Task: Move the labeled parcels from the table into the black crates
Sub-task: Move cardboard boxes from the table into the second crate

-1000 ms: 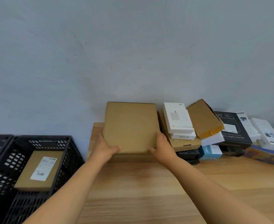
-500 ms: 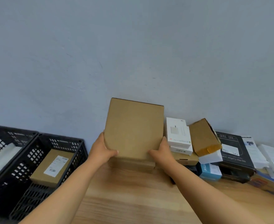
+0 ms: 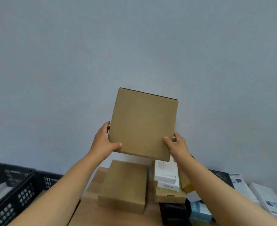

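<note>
1. A flat brown cardboard parcel is held up in the air in front of the wall, tilted, its plain face toward the camera.
2. The left hand grips its lower left edge, thumb on the face; the right hand grips the lower right corner likewise.
3. Below it, a second brown cardboard box lies on the light wooden table.
4. To the right sit stacked white boxes, a black box and other packages.
5. Two black perforated plastic crates stand left of the table.
6. A plain pale blue-grey wall fills the background.
</note>
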`<state>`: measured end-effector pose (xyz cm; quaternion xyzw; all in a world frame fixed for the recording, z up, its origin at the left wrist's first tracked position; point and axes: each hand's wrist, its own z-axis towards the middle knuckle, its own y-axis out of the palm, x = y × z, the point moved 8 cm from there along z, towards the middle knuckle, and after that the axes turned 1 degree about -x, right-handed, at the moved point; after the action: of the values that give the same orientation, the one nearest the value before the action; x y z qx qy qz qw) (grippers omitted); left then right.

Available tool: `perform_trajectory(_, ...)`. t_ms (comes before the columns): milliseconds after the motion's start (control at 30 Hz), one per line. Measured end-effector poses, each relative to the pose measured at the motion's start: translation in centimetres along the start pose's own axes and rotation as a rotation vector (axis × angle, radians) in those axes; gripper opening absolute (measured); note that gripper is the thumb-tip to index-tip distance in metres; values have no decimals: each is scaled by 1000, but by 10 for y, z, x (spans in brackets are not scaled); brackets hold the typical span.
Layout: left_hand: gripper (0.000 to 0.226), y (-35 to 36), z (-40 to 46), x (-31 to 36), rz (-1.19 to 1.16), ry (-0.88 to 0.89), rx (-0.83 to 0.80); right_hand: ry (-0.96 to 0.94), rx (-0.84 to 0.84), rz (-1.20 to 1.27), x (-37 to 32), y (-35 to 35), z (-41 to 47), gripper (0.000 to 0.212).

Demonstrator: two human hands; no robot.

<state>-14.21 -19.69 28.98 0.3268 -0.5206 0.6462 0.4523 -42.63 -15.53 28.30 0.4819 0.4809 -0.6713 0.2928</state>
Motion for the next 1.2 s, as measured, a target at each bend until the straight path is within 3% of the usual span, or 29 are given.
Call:
perform_trajectory(100, 94, -3, 10, 28, 72, 37, 18, -74, 26, 19, -22, -25, -2, 44)
perform_trajectory(300, 49, 1, 18, 75, -160, 57, -74, -141, 59, 121, -51, -63, -4, 43)
perform_trajectory(400, 38, -4, 22, 81, -254, 2, -63, -115, 28, 189, -58, -70, -4, 39)
perform_trajectory(633, 51, -8, 27, 85, -385, -35, -53, -34, 23, 343, -56, -80, -4, 29)
perform_trajectory(733, 45, -6, 28, 84, -510, -41, -113, -36, -4, 386, -53, -79, -6, 26)
perform_trajectory(900, 47, -3, 27, 79, -529, -55, -210, -17, -65, 330, -47, -79, -10, 32)
perform_trajectory(1033, 55, 1, 27, 73, -462, -65, -273, 74, -74, 330, -36, -79, -10, 53)
perform_trajectory(1200, 27, 9, 25, 71, -430, -54, -319, 91, -71, 288, -32, -78, -10, 41)
